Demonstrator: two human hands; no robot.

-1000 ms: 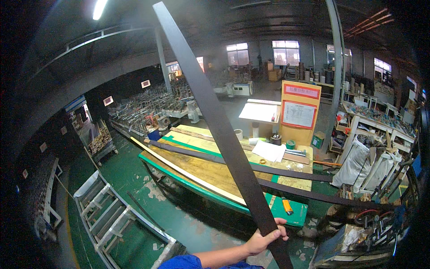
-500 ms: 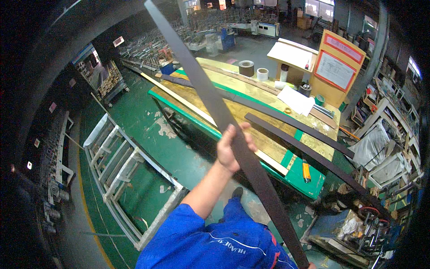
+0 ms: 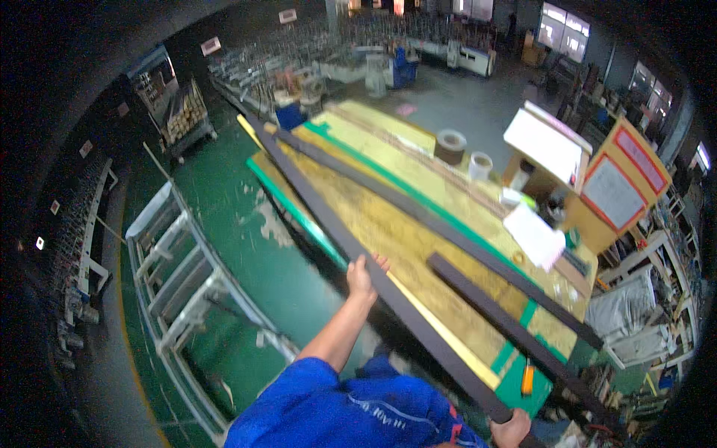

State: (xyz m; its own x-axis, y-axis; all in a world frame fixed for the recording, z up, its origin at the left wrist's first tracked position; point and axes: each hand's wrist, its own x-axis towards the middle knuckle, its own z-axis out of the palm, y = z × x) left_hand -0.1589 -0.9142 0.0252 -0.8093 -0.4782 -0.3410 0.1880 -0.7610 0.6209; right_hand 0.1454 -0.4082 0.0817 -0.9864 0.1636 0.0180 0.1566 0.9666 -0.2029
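A long, flat, dark brown strip (image 3: 321,205) runs slantwise along the near edge of the workbench. My left hand (image 3: 363,278) grips it near the middle, thumb on its face and fingers around the far edge. At its near right end my right hand (image 3: 511,428) is closed on it. The pale yellow strip (image 3: 448,328) lies partly beneath it on the bench. Two more dark strips lie across the wooden top (image 3: 340,179): a longer one (image 3: 433,216) and one nearer me (image 3: 508,325). An orange-handled tool (image 3: 527,379), blurred, rests on the green corner.
Tape rolls (image 3: 450,145), white paper (image 3: 535,235) and a framed notice board (image 3: 616,187) stand or lie at the bench's far right. To the left, a grey metal frame (image 3: 198,246) is on the green floor. A loaded cart (image 3: 185,119) stands beyond it.
The held strip has swung down from a steep raised tilt to lie low along the bench's near edge. My right hand has come into view, and the whole view has shifted.
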